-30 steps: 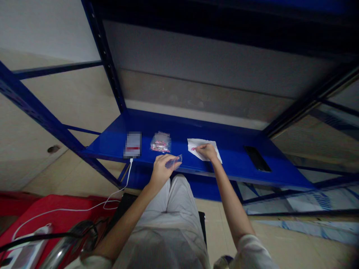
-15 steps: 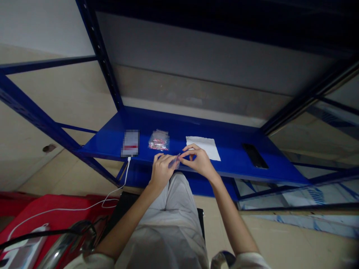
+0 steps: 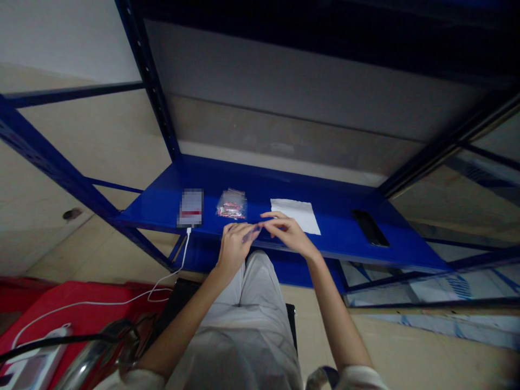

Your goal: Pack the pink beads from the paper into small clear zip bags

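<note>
Pinching the clear plastic bag [image 3: 253, 234] just below the frame's centre, the left hand [image 3: 234, 246] is curled around it; the right hand [image 3: 291, 233] is at its edge, fingers loosely parted, grip unclear. It should feel light, limp, slippery: best held by its rim.
</note>
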The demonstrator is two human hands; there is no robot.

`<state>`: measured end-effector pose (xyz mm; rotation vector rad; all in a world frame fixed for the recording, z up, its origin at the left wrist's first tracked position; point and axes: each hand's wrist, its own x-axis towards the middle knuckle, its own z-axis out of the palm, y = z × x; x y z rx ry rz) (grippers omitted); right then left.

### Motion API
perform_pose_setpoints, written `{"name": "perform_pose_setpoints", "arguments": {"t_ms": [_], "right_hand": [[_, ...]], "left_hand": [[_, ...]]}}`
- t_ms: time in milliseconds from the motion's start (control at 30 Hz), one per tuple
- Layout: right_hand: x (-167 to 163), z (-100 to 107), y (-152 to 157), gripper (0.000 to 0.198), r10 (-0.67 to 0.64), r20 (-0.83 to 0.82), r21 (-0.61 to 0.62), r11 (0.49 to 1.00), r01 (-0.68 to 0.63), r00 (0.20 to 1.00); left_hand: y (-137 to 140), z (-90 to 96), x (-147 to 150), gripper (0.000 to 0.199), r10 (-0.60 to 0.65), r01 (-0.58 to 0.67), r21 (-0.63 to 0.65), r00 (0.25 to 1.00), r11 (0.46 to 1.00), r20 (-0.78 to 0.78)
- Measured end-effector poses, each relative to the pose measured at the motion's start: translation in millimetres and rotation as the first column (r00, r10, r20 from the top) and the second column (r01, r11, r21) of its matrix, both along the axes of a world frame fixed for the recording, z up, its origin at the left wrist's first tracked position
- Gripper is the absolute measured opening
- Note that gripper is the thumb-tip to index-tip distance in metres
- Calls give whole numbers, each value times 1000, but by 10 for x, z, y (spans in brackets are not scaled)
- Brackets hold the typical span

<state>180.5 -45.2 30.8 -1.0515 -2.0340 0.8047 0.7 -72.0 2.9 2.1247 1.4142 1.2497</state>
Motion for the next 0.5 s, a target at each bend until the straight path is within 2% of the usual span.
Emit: {"name": "perform_pose_setpoints", "arguments": {"t_ms": [67,133,200,267,333,433,500], "right_hand": [[201,-145,150,25,-229,-84,34,972,232,970],[391,-300,282,21,-443,-3,107,891,441,896],[520,-437,380,19,-558,121,129,829,545,821],[571,-534,448,19,-593,223,140,805,576,774],[560,-583,503,20,-593,289,153,803,576,751],[513,-578,586,20,-569,348,159,819,551,745],[501,-548,642,19,-543,366,150,836,528,756]], "left_hand": [[36,4,-67,15,5,10,-75,982,997,189],[60,22,-121,15,45,22,-171,924,985,379],[68,58,-145,16,110,42,-270,845,962,524],[61,113,-136,19,179,82,-357,749,931,639],[48,177,-109,24,233,171,-421,623,891,747],[39,255,-85,29,275,333,-434,431,837,860],[47,278,-94,30,291,400,-427,357,811,888]]}}
